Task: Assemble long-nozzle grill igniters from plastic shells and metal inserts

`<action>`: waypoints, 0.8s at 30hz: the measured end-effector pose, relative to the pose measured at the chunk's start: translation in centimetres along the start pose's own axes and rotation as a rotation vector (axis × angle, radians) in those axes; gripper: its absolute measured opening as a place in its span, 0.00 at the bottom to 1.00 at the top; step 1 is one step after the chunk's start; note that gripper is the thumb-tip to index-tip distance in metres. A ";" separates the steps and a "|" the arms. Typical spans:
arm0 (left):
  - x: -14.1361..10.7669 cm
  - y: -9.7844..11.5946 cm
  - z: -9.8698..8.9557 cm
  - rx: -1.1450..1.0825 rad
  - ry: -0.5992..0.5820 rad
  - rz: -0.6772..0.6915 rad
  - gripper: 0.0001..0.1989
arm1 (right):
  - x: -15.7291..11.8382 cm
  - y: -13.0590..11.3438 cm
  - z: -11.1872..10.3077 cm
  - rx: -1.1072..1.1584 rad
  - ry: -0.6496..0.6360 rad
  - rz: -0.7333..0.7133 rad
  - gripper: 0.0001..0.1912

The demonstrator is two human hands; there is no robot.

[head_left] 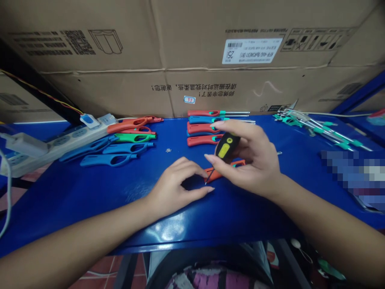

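Observation:
My right hand (251,154) grips a screwdriver (224,150) by its black and yellow handle. Its thin shaft slants down to the left, with the tip just above the table. Under that shaft an orange gas lighter (214,174) lies on the blue table. My left hand (177,186) rests at the lighter's left end, thumb and fingers apart around the screwdriver's tip. The fingertips are at the lighter's end; whether they press on it I cannot tell. My right hand hides part of the lighter. Several small screws (169,150) lie beyond my left hand.
Red and blue lighters with metal tubes (203,128) lie stacked at the back. Orange, green and blue handle shells (129,137) lie left, by a white power strip (63,140). Metal rods with green parts (327,130) lie right. A cardboard wall (120,92) stands behind the table.

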State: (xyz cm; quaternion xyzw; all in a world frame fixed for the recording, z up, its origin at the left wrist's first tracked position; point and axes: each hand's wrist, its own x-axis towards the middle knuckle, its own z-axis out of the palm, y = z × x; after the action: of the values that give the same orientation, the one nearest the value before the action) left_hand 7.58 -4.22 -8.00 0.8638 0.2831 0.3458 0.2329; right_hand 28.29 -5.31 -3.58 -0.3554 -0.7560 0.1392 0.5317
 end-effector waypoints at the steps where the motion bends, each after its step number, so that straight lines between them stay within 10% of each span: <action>1: 0.0 -0.1 -0.1 0.014 0.002 -0.017 0.14 | 0.1 -0.1 0.0 -0.008 0.035 0.004 0.29; 24: 0.1 -1.2 0.5 0.095 -0.150 -0.078 0.14 | 0.2 2.4 -0.1 -0.241 -0.025 -0.472 0.27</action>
State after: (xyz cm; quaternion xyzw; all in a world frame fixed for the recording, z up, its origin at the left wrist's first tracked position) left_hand 7.60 -3.33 -8.98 0.8856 0.3142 0.2572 0.2255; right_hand 29.25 -3.50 -4.80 -0.2283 -0.8358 -0.0755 0.4937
